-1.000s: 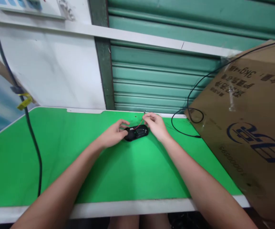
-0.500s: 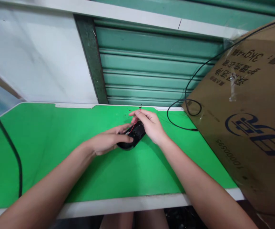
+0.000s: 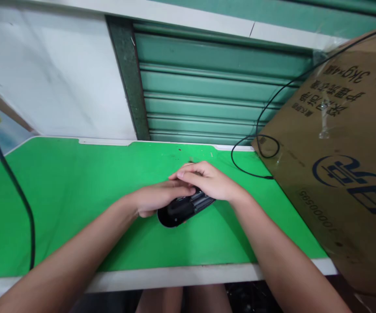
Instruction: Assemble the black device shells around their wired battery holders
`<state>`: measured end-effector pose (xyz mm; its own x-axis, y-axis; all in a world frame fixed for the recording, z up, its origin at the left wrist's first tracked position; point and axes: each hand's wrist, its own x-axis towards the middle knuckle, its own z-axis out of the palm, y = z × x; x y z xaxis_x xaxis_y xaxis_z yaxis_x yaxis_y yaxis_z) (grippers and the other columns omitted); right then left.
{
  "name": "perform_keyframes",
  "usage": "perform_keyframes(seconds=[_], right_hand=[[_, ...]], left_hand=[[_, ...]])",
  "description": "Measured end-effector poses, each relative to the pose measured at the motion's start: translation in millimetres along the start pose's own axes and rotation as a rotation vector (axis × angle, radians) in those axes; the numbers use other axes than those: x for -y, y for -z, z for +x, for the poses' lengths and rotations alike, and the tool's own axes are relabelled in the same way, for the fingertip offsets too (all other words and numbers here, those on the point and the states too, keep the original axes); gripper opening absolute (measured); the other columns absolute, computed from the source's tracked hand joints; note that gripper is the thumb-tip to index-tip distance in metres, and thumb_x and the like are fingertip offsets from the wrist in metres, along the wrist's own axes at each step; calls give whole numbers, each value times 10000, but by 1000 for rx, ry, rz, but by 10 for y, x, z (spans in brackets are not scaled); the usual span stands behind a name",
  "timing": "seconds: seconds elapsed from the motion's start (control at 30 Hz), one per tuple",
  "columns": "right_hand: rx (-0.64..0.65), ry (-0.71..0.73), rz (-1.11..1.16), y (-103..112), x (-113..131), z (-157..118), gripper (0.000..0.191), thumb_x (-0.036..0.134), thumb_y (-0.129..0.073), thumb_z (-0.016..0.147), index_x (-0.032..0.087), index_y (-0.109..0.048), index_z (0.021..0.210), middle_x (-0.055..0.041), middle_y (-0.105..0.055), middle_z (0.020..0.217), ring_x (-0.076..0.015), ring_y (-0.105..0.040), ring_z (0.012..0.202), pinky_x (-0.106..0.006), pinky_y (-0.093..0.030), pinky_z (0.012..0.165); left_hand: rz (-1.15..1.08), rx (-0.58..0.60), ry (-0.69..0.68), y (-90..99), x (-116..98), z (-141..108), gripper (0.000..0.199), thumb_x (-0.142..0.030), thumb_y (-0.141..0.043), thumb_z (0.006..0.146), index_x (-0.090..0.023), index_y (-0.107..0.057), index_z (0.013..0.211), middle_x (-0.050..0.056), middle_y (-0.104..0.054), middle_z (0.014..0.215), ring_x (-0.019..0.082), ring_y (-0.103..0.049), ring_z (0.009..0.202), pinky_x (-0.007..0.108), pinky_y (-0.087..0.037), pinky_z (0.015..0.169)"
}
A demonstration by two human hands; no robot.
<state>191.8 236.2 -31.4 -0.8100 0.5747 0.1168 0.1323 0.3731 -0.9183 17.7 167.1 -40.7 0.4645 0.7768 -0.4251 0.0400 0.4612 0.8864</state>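
A black hollow casing (image 3: 178,212) with a rounded end lies tilted between my hands above the green table top (image 3: 77,191). My left hand (image 3: 157,196) grips it from the left, thumb on its upper edge. Bent over the casing's far right part is my right hand (image 3: 209,179), its fingers closed near my left fingertips. Whatever those right fingers pinch is hidden behind them. A tiny dark piece shows just beyond the right fingers, too blurred to name.
A large cardboard box (image 3: 344,143) stands at the right. A thin black cable (image 3: 256,175) loops beside it. At the left hangs a thick dark cable (image 3: 20,193) with a yellow tag. Small bits lie near the table's back edge.
The casing has come nearer and turned, so more of its rounded end shows. My right hand has moved down over it, and the red wires seen before are now out of sight.
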Motion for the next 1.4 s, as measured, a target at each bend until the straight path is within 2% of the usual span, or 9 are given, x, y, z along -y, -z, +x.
perform_keyframes(seconds=[0.13, 0.27, 0.43, 0.5, 0.57, 0.8, 1.07, 1.27, 1.4], right_hand=[[-33, -62, 78, 38, -15, -19, 378, 457, -601, 991, 155, -801, 1095, -75, -793, 1124, -206, -725, 1062, -325, -530, 969], [-103, -74, 40, 83, -11, -43, 413, 541, -620, 958, 176, -809, 993, -61, -792, 1051, -220, -718, 1023, -327, -523, 923], [-529, 0, -229, 53, -69, -16, 368, 508, -608, 936, 186, -785, 945, -68, -752, 1005, -200, -673, 931, -313, -484, 806], [-713, 37, -339, -6, -90, 9, 321, 482, -631, 911, 182, -746, 911, -47, -696, 867, -172, -617, 800, -297, -444, 710], [-779, 15, -333, -83, -104, 34, 315, 501, -651, 888, 188, -668, 850, 11, -570, 678, -139, -514, 633, -284, -383, 611], [-738, -71, -21, -236, -171, 109, 331, 482, -752, 778, 200, -579, 782, 63, -514, 577, -101, -461, 515, -251, -361, 535], [-811, 7, 108, -244, -156, 110, 290, 367, -869, 679, 178, -679, 789, -2, -693, 664, -136, -643, 591, -240, -495, 575], [-838, 172, -227, -276, -144, 60, 112, 273, -770, 845, 193, -817, 908, -34, -791, 813, -157, -729, 694, -274, -577, 717], [-705, 336, -487, -265, -125, 20, 150, 179, -698, 913, 208, -829, 981, -37, -787, 888, -157, -724, 797, -286, -570, 785]], left_hand=[[23, -54, -105, -13, 17, 34, 473, -536, -822, 774, -169, -742, 1061, 53, -768, 992, 209, -678, 941, 314, -514, 855], [-64, -120, -114, 38, 2, 61, 443, -535, -771, 804, -158, -750, 1035, 57, -763, 955, 200, -641, 866, 293, -473, 773], [-264, -198, 21, 117, -83, 62, 354, -424, -543, 947, -139, -741, 1013, 53, -722, 820, 188, -580, 723, 297, -437, 734], [-313, -187, 46, 121, -115, 62, 460, -431, -412, 998, -120, -738, 1091, 73, -727, 833, 200, -573, 714, 314, -440, 760], [-341, -183, 27, 103, -128, 66, 541, -430, -309, 1028, -109, -712, 1192, 88, -737, 881, 212, -574, 723, 325, -438, 774], [-341, -279, -127, -6, -80, 90, 391, -302, -390, 1025, -204, -566, 1360, 38, -718, 1042, 197, -565, 807, 281, -412, 715], [-353, -313, -234, -85, -96, 113, 404, -258, -396, 1041, -237, -548, 1415, 25, -699, 1250, 213, -596, 1163, 295, -429, 978], [-472, -273, -271, -121, -95, 112, 416, -264, -387, 1061, -232, -537, 1448, 44, -694, 1318, 218, -573, 1304, 353, -361, 1175], [-488, -286, -295, -64, -51, 126, 397, -323, -423, 1069, -245, -576, 1426, 44, -703, 1312, 225, -601, 1268, 350, -418, 1134]])
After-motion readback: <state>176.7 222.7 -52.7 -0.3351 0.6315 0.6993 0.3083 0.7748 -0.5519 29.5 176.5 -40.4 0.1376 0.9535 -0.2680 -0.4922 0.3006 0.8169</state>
